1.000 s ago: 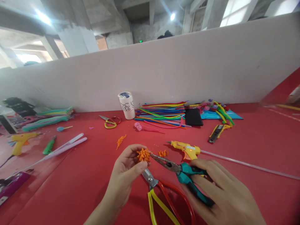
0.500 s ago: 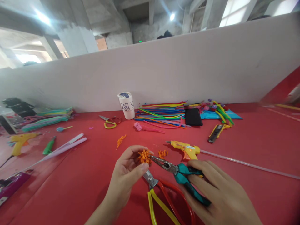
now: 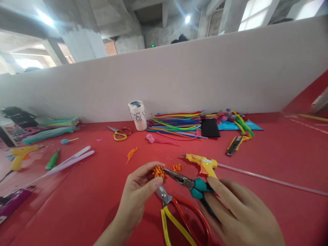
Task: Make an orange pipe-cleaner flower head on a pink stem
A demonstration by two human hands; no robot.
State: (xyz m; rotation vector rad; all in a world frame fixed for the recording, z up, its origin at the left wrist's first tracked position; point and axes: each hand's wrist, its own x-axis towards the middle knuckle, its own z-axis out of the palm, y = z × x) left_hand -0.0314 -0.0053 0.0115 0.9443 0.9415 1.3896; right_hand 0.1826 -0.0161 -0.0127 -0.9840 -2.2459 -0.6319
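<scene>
My left hand (image 3: 139,188) pinches a small orange flower-like cluster (image 3: 158,172) made of many short curled pieces. My right hand (image 3: 238,212) is wrapped round long-nose pliers (image 3: 186,180) with teal and black handles. The jaws look closed, and their tip touches the cluster's right edge; whether they grip a piece is too small to tell. Just behind the jaws lies a second orange piece (image 3: 177,167). A third orange strip (image 3: 131,154) rests farther left. Under and between my hands lie scissors (image 3: 166,198) with red and yellow handles, partly hidden by the left hand.
A yellow glue gun (image 3: 202,163) with a long clear glue stick lies beyond my right hand. Farther back are a white cup (image 3: 138,116), pipe cleaners (image 3: 176,123), a black phone (image 3: 210,128), small scissors (image 3: 119,133) and a box cutter (image 3: 234,146). Pink tongs-like sticks (image 3: 71,160) lie left.
The plier handles have closed together, and my right fingers have tightened round them. The orange cluster has turned slightly in my left hand.
</scene>
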